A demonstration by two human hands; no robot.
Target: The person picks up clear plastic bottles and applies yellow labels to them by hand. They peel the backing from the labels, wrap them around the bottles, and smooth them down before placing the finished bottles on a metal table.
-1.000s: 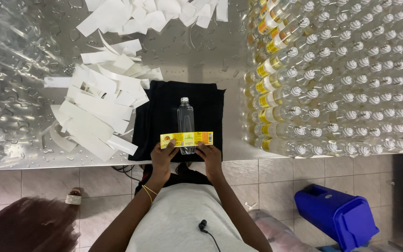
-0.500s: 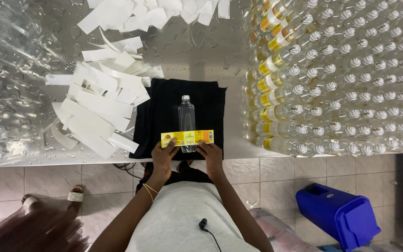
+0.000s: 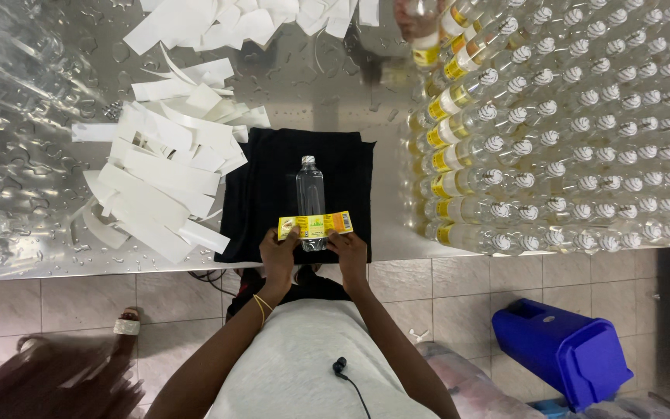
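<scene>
The clear plastic bottle (image 3: pixel 310 194) lay on its side on a folded black cloth (image 3: pixel 273 194), cap pointing to twelve o'clock, base toward the person. Across its lower body sat a yellow label (image 3: pixel 316 225), stretched flat from side to side. Against the views from half a second and a second before, almost nothing had shifted: bottle, label and hands kept the same places, so the label was apparently being pressed and smoothed onto the bottle rather than newly laid on.

The left hand (image 3: pixel 279 252) pinched the label's nine o'clock end, fingers closed on it; the right hand (image 3: pixel 349 250) gripped the three o'clock end likewise. The hands stood apart, one on each side of the bottle, with the base of the bottle between them.

At nine o'clock from the cloth lay a loose heap of white backing strips (image 3: pixel 157 171), with more at eleven and twelve o'clock. At three o'clock stood a dense block of capped bottles (image 3: pixel 568 124), its near edge showing yellow labels. All rested on a wet steel table (image 3: pixel 40 194). At five o'clock, on the tiled floor, stood a blue bin (image 3: pixel 568 353).
</scene>
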